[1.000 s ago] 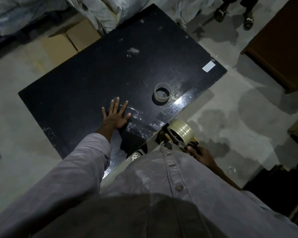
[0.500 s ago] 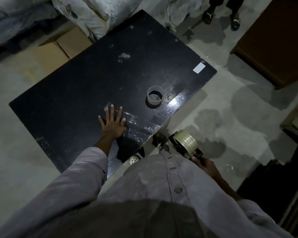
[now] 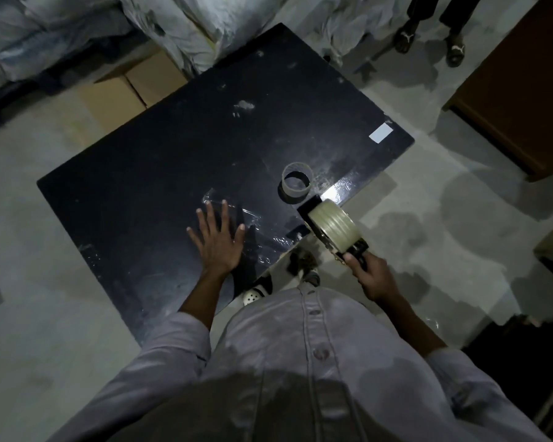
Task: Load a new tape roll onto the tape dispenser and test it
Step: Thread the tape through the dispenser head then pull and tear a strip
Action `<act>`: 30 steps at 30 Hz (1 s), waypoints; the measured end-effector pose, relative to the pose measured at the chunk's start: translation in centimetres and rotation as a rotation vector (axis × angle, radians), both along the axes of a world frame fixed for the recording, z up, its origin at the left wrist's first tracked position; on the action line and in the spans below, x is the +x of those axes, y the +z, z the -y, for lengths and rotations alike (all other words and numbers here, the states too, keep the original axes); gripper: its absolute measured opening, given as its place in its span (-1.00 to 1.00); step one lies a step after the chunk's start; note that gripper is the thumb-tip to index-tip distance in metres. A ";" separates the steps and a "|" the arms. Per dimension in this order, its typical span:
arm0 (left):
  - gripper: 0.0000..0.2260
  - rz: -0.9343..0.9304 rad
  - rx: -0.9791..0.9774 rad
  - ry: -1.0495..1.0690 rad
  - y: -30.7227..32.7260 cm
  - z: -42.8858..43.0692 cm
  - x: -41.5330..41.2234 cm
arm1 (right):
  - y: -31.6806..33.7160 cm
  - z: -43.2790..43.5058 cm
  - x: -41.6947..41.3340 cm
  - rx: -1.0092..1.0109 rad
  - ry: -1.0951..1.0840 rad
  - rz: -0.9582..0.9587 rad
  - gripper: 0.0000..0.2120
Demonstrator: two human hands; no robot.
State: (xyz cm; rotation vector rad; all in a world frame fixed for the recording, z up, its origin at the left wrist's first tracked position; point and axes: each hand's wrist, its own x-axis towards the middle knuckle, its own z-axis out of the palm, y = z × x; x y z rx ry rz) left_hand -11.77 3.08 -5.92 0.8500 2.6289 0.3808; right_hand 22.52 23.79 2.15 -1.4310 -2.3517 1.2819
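My right hand (image 3: 372, 275) grips the handle of a black tape dispenser (image 3: 339, 237) that carries a full clear tape roll (image 3: 332, 226). The dispenser's front end hangs over the near right edge of the black table (image 3: 173, 148). My left hand (image 3: 216, 237) lies flat on the table, fingers spread, beside strips of clear tape (image 3: 253, 221) stuck to the surface. An empty cardboard tape core (image 3: 296, 183) stands on the table just beyond the dispenser.
A white label (image 3: 380, 134) sits at the table's right corner. Cardboard boxes (image 3: 131, 87) and wrapped bundles (image 3: 189, 23) lie behind the table. Another person's sandalled feet (image 3: 428, 39) stand at the back right beside a brown cabinet (image 3: 524, 90). Concrete floor surrounds the table.
My right hand has brought the dispenser up from beside my body to the table's near edge, close to the empty core. My left hand stays flat on the table.
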 end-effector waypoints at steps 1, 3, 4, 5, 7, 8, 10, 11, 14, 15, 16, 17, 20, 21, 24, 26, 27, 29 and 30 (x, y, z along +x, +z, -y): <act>-0.26 -0.017 0.016 0.008 0.6 -0.1 -0.2 | 0.4 -0.5 -1.4 0.009 0.037 0.003 -0.48; -0.28 -0.057 0.054 0.027 1.9 -0.2 -0.6 | 1.4 -1.2 -4.0 0.021 0.126 0.011 -0.54; -0.29 -0.077 0.077 0.043 2.5 -0.2 -0.7 | 1.9 -1.4 -5.3 0.016 0.170 0.009 -0.56; -0.30 -0.093 0.101 0.065 3.0 -0.1 -0.7 | 2.2 -1.5 -6.6 0.004 0.203 0.012 -0.52; -0.31 -0.122 0.147 0.114 3.9 0.3 -0.5 | 2.8 -1.6 -8.9 -0.020 0.253 0.041 -0.37; -0.32 -0.134 0.166 0.138 4.3 0.6 -0.3 | 3.0 -1.6 -9.9 -0.014 0.280 0.065 -0.31; -0.33 -0.160 0.201 0.190 5.0 1.2 0.0 | 3.7 -1.5 -12.1 0.021 0.343 0.104 -0.25; -0.34 -0.175 0.215 0.220 5.3 1.6 0.1 | 4.0 -1.4 -13.2 0.046 0.369 0.120 -0.23; -0.39 -0.226 0.246 0.313 5.6 2.9 -0.1 | 5.1 -0.7 -16.6 0.166 0.460 0.109 -0.36; -0.40 -0.244 0.251 0.344 5.6 3.4 -0.3 | 5.5 -0.4 -17.9 0.208 0.490 0.089 -0.39; -0.41 -0.262 0.249 0.376 5.5 4.1 -0.5 | 5.5 -0.3 -19.2 0.251 0.514 0.067 -0.39; -0.41 -0.272 0.241 0.410 5.4 4.8 -0.7 | 5.6 -0.1 -20.5 0.288 0.534 0.055 -0.35; -0.37 -0.280 0.217 0.506 4.9 7.0 -1.0 | 4.3 0.5 -24.1 0.424 0.594 0.042 -0.17; -0.37 -0.280 0.212 0.523 4.8 7.6 -1.0 | 3.8 0.9 -25.0 0.454 0.608 0.049 -0.17; -0.40 -0.296 0.198 0.534 4.6 9.2 -0.9 | 1.9 1.9 -27.0 0.491 0.643 0.071 -0.26; -0.40 -0.290 0.185 0.546 4.8 9.7 -0.7 | 1.0 2.6 -27.7 0.480 0.645 0.095 -0.31; -0.39 -0.282 0.177 0.549 5.0 9.7 -0.5 | 0.9 2.9 -27.8 0.466 0.644 0.109 -0.33; -0.39 -0.273 0.171 0.560 5.1 9.6 -0.1 | 0.3 3.1 -28.0 0.446 0.650 0.136 -0.34; -0.39 -0.280 0.161 0.562 4.9 9.5 0.1 | -0.3 3.0 -28.2 0.443 0.650 0.135 -0.35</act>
